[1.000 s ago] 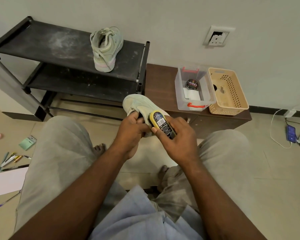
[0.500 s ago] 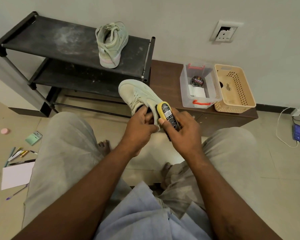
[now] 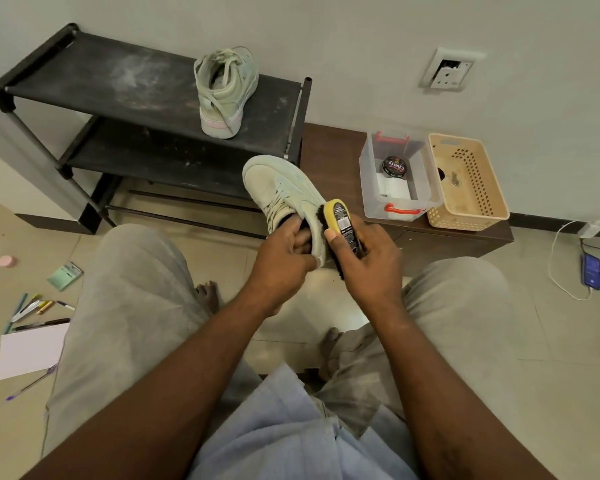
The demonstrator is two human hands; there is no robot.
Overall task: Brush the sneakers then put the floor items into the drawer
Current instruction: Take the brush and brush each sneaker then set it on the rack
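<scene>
My left hand (image 3: 281, 261) grips a pale green sneaker (image 3: 281, 188) at its heel opening, toe pointing away from me. My right hand (image 3: 368, 265) holds a yellow-backed shoe brush (image 3: 340, 220), its dark bristles against the sneaker's right side. The second pale green sneaker (image 3: 224, 91) stands on the top shelf of the black shoe rack (image 3: 118, 77). On the floor at the left lie several pens (image 3: 32, 308), a white sheet of paper (image 3: 32, 348), a green pad (image 3: 65, 276) and a pink round item (image 3: 7, 261).
A low brown cabinet (image 3: 329, 150) stands right of the rack, with a clear plastic box (image 3: 368, 181) holding a polish tin (image 3: 394, 166), and a beige basket (image 3: 496, 202). A phone on a white cable (image 3: 591, 275) lies on the floor at far right. My knees frame both hands.
The sneaker has been lifted and turned so more of its toe and upper shows. The brush has shifted along its side with my right hand.
</scene>
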